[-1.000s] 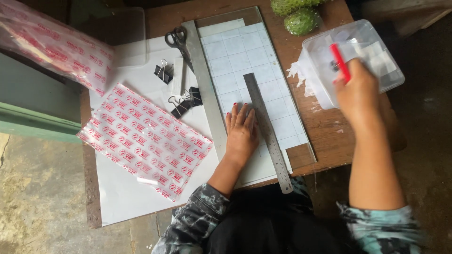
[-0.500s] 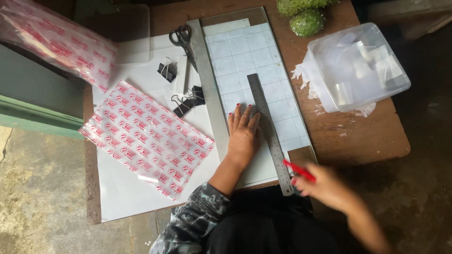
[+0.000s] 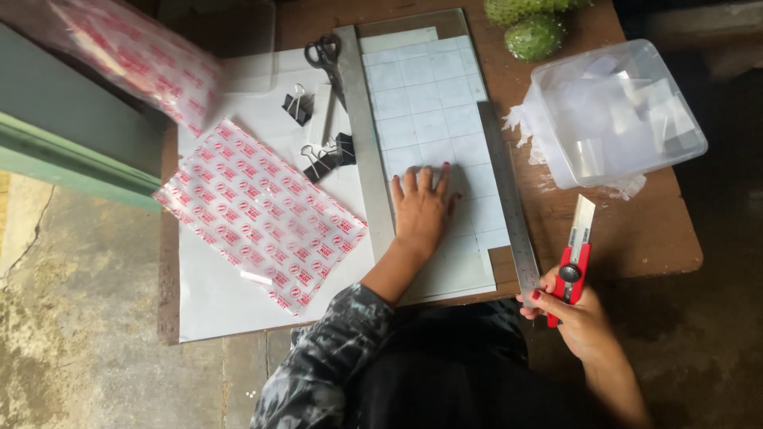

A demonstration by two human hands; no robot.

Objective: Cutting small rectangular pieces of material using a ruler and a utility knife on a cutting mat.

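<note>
Left hand: the left hand (image 3: pixel 421 208) lies flat, fingers spread, palm down on the gridded sheet (image 3: pixel 433 119), holding nothing
Right hand: the right hand (image 3: pixel 574 311) is closed round the red handle of a utility knife (image 3: pixel 574 258), blade out and pointing up and away from the person, off the near edge of the table
Gridded sheet: a pale sheet marked in squares, lying on a clear cutting board (image 3: pixel 413 24) in the middle of the wooden table (image 3: pixel 636 230)
Rulers: a long steel ruler (image 3: pixel 509 206) runs along the sheet's right edge, its near end just beside the right hand's fingers; a wider metal straightedge (image 3: pixel 364 143) runs along the left edge, close to the left hand
Left of the sheet: a red-and-white printed bag (image 3: pixel 262 214) on white paper (image 3: pixel 222 302), black binder clips (image 3: pixel 326 152) and scissors (image 3: pixel 323 54) near the straightedge
Right of the sheet: a clear plastic tub (image 3: pixel 620 111) with cut clear pieces inside, well apart from both hands
Far edge: green knobbly fruit (image 3: pixel 534 36)
</note>
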